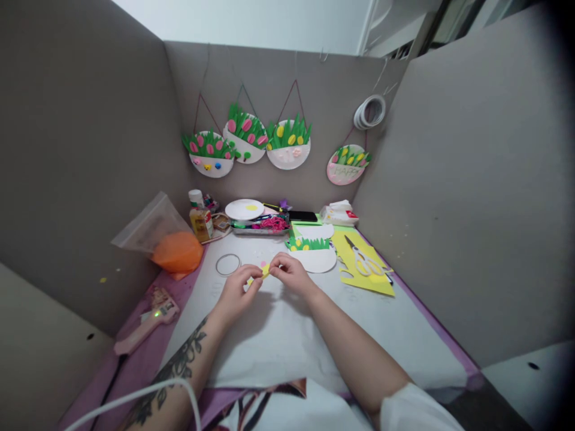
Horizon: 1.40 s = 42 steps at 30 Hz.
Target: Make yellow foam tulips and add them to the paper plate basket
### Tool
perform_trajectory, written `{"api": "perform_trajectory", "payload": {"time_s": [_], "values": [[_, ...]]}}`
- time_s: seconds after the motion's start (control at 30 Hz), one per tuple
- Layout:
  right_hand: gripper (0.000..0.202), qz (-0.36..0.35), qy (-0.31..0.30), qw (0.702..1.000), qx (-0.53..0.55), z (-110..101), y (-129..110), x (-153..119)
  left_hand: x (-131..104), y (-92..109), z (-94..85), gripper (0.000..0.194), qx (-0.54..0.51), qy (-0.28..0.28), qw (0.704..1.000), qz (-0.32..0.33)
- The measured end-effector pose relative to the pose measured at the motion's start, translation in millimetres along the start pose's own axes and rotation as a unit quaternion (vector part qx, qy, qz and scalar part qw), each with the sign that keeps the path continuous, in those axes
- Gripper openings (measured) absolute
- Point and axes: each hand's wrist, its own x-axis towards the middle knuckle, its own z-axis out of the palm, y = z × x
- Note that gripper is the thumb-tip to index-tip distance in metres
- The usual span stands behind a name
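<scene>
Over the middle of the white-covered table, my left hand (240, 289) and my right hand (291, 273) pinch a small yellow paper piece (265, 271) between them. My fingers hide part of it, so its full shape does not show. Just beyond my right hand lies a white paper-plate basket (312, 260) with green paper grass and yellow spots along its top. A thin grey ring (228, 264) lies flat beyond my left hand. To the right, white-handled scissors (363, 259) rest on a cut yellow paper sheet (372, 284).
A pink glue gun (150, 323) with a green light lies at left, near a bag of orange material (176, 251) and a glue bottle (200, 220). At the back stand a supply tray (260, 230), a phone (302, 216) and tissues (340, 214). Finished plate baskets (288, 154) hang on the partition.
</scene>
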Motion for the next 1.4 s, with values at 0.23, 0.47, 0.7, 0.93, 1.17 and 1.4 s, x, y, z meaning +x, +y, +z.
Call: {"api": "perform_trajectory", "payload": {"time_s": [0.23, 0.47, 0.7, 0.93, 1.17, 1.4], "values": [[0.010, 0.000, -0.002, 1.000, 0.000, 0, 0, 0, 0, 1, -1.0, 0.012, 0.003, -0.005, 1.000, -0.001], [0.010, -0.003, -0.002, 1.000, -0.007, 1, -1, 0, 1, 1, 0.0, 0.012, 0.002, 0.005, 1.000, 0.004], [0.015, -0.018, -0.019, 1.000, 0.017, -2, 1, -1, 1, -1, -0.5, 0.013, 0.014, 0.036, 0.999, 0.021], [0.034, -0.079, -0.064, 0.994, -0.039, 2, -7, -5, -1, -4, -0.8, 0.015, 0.053, 0.042, 0.996, 0.053], [0.026, -0.074, -0.063, 0.994, -0.053, 4, -10, -7, -3, -6, -0.8, 0.018, 0.068, 0.042, 0.995, 0.060], [0.014, -0.065, -0.058, 0.995, -0.047, 3, -13, -7, -3, -7, -0.6, 0.019, 0.060, 0.049, 0.995, 0.056]]}}
